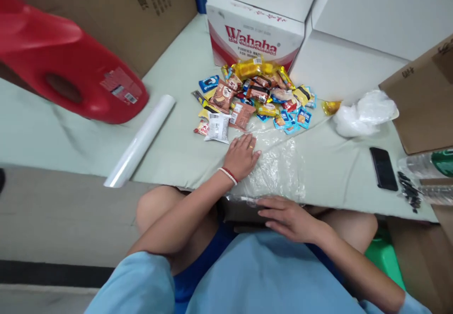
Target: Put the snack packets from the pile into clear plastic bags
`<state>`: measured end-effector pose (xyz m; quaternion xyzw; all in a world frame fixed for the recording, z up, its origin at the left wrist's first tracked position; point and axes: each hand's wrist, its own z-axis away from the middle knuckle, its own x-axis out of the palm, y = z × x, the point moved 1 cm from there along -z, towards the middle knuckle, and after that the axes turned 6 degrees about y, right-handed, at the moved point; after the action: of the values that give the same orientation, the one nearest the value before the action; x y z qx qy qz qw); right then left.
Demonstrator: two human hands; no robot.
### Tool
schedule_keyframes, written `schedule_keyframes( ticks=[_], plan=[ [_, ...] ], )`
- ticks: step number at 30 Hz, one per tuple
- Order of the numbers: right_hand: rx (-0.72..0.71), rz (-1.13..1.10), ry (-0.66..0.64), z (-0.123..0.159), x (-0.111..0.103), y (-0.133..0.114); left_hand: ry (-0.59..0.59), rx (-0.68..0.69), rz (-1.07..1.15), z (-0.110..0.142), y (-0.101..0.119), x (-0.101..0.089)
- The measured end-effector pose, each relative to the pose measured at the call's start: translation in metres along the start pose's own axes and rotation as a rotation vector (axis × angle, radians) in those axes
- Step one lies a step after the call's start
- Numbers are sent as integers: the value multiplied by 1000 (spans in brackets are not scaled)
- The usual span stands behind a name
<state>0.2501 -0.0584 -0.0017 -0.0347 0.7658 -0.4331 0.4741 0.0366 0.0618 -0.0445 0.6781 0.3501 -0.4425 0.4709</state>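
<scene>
Clear plastic film (279, 168) is spread on the cloth-covered table (334, 174), close to the wearer's body, and by it as a clock centre the other places are told. Whether it is a single sheet or a bag cannot be told. At 10 o'clock, its side is covered by the left hand (244, 157), which is laid palm down with the fingers outstretched; nothing is grasped by it. At 6 o'clock, the right hand (288, 217) is held with loosely extended fingers at the near edge, where the film reaches the table's rim; whether that edge is pinched cannot be told.

As judged from its lie, most of the spreading is done, while creases are left to be smoothed across the surface. Between 11 and 12 o'clock, loose snack packets (260, 92) are heaped just beyond the film, and none is seen wrapped in it; whether its far edge is overlapped by any is unclear. Unused at 9 o'clock, a white roll (140, 140) is left well apart from both hands. At 2 o'clock, a white plastic bundle (368, 113) is set down; at 3, a phone (384, 168).
</scene>
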Motion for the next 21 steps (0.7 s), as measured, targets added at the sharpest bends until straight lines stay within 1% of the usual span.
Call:
schedule_keyframes(
  ticks=[2, 4, 5, 6, 8, 10, 12, 14, 16, 17, 19, 21],
  plan=[
    [38, -9, 154, -9, -23, 2, 4, 16, -14, 3, 1, 2],
    [99, 131, 313, -24, -39, 16, 10, 37, -18, 7, 3, 2],
    [135, 228, 347, -32, -43, 27, 11, 46, -16, 9, 3, 1],
    [179, 318, 350, -38, -44, 42, 15, 53, -15, 11, 2, 0],
    [265, 443, 307, -43, -44, 73, 32, 57, -17, 15, -3, -3],
    [318, 484, 262, -42, -46, 100, 40, 55, -18, 18, -12, -4],
    [346, 462, 252, -44, -59, 115, 40, 50, -10, 20, -21, -3],
    [404, 445, 305, -60, -83, 120, 41, 47, 5, 21, -25, -1],
    [479, 482, 420, -97, -109, 121, 45, 45, 14, 21, -26, 0],
    [495, 518, 479, -123, -121, 122, 45, 44, 16, 21, -26, 0],
    [476, 628, 557, -181, -139, 129, 39, 46, 13, 20, -25, 0],
    [525, 724, 582, -237, -150, 142, 30, 49, 7, 20, -25, -1]
  ],
)
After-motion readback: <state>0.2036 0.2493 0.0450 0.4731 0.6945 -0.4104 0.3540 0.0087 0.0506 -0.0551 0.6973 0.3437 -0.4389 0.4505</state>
